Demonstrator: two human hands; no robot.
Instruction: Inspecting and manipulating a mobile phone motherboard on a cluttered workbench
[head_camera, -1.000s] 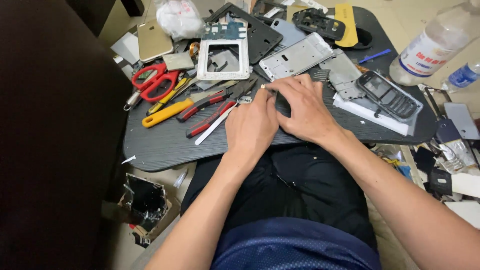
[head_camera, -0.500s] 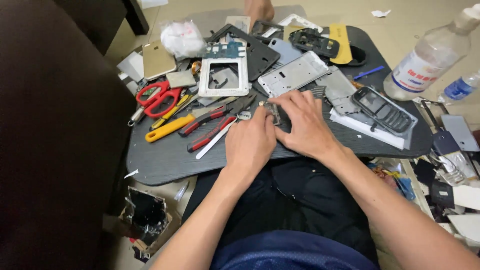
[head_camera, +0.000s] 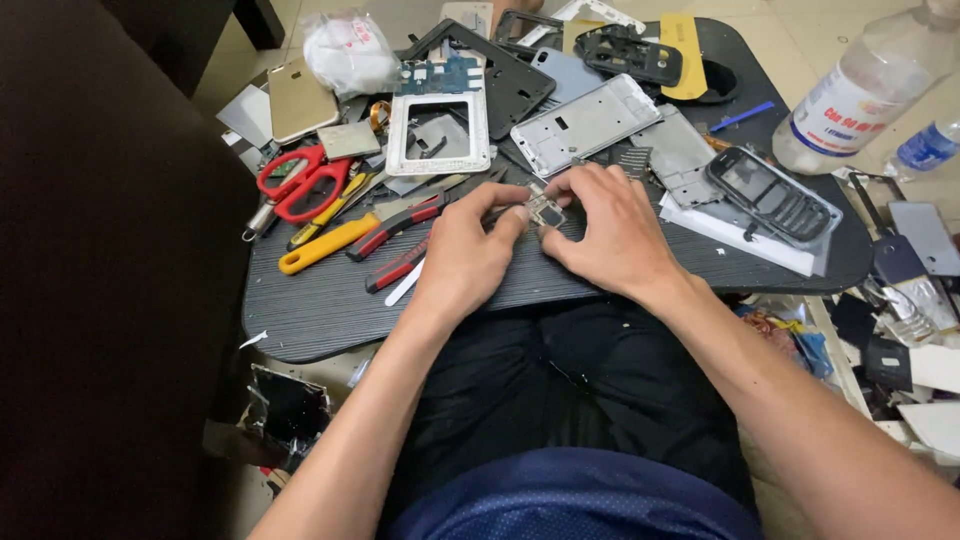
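Note:
Both my hands meet over a small metal phone part (head_camera: 545, 212) at the middle of a dark lap board (head_camera: 330, 310). My left hand (head_camera: 470, 255) pinches its left edge with thumb and fingers. My right hand (head_camera: 610, 230) grips its right side, fingers curled over it. Most of the part is hidden by my fingers. Red-handled pliers (head_camera: 395, 228) and a red-handled tool (head_camera: 400, 268) lie just left of my left hand.
Red scissors (head_camera: 300, 180), a yellow-handled screwdriver (head_camera: 325, 245), a white phone frame (head_camera: 438, 135), a silver frame (head_camera: 585, 122), a dark keypad phone (head_camera: 770, 192) and black frames crowd the board. Plastic bottles (head_camera: 850, 100) stand at the right. A broken screen (head_camera: 285, 410) lies on the floor at the left.
My hands have drawn slightly apart, so the small part now shows between my fingertips. The view has shifted down a little over the board.

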